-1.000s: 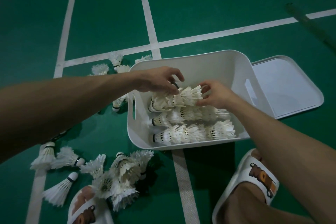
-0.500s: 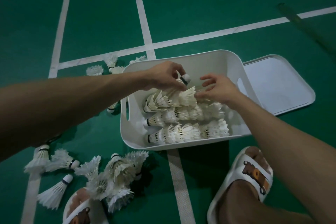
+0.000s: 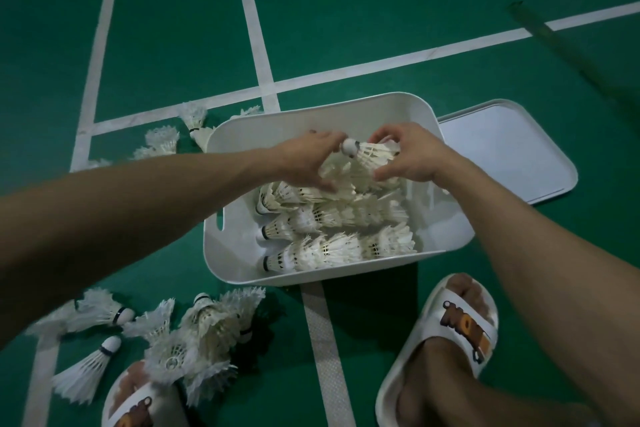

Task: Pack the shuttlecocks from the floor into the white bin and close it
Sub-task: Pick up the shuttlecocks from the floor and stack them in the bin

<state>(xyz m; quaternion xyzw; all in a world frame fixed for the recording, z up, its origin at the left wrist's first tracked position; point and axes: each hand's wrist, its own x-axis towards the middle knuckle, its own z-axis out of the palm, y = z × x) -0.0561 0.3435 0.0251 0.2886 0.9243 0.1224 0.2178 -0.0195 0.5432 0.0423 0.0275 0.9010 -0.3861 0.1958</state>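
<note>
Around you: green court floor (image 3: 346, 10), crossed by white lines (image 3: 256, 28). A dark rod (image 3: 554, 42) lies at far right, well apart from everything else. Your right slipper (image 3: 460, 322) sits near the bin's near right corner. Your left slipper (image 3: 131, 406) is at the bottom edge, with feathers from the near pile overlapping its toe.

Loose shuttlecocks (image 3: 194, 340) are heaped and scattered on the floor near-left of the bin. A second scatter (image 3: 162, 139) lies past its far left corner, the closest one just beside the wall. Your left forearm crosses above the floor between the near pile and the bin.

White bin (image 3: 214, 218): open, on the floor, astride a white line. The lid (image 3: 502, 156) lies flat on the floor just to its right.

Inside are three rows of nested shuttlecocks (image 3: 339, 246) on their sides, corks to the left. Your hands partly cover the far row.

Both hands are over the far half of the bin.
- **Right hand** (image 3: 412, 156): fingers curled round the feather skirt of one shuttlecock (image 3: 372, 156), which is held above the far row with its cork pointing left.
- **Left hand** (image 3: 304, 159): fingers spread fairly wide, fingertips at that cork, thumb down on the far row's feathers. You cannot tell whether they grip.
</note>
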